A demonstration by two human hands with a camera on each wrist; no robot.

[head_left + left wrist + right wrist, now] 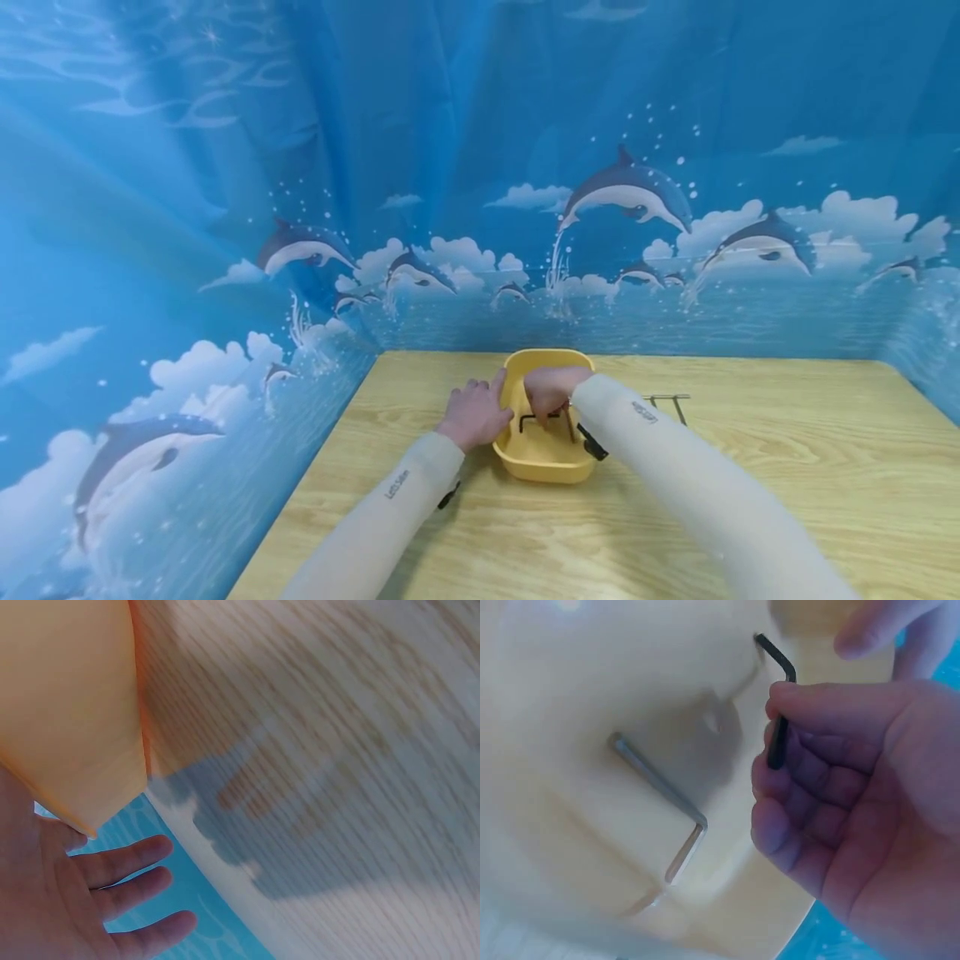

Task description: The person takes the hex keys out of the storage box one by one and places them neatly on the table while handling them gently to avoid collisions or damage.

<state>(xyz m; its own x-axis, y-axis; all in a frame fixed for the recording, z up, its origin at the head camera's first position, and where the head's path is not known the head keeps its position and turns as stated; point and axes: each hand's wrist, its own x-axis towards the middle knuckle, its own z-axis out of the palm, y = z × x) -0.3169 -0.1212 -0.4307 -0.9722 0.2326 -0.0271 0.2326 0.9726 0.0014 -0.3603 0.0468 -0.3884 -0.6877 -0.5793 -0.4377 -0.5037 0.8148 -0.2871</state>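
Observation:
A yellow plastic bin [546, 472] stands on the table with my right hand [551, 390] reaching down inside it. In the right wrist view, that hand [847, 780] pinches a black L-shaped hex key [781, 661] between thumb and fingers. A silver hex key [658, 781] lies on the bin's floor, apart from the fingers. My left hand [474, 412] holds the bin's left rim, thumb over the inside. The left wrist view shows this hand [64, 900] with several fingers spread outside the bin wall [71, 682].
Behind the right forearm, more thin metal rods [667, 397] lie on the wood-grain table [795, 450]. A blue curtain with dolphins [480, 167] hangs behind the table and along its left side, close to the bin's far end.

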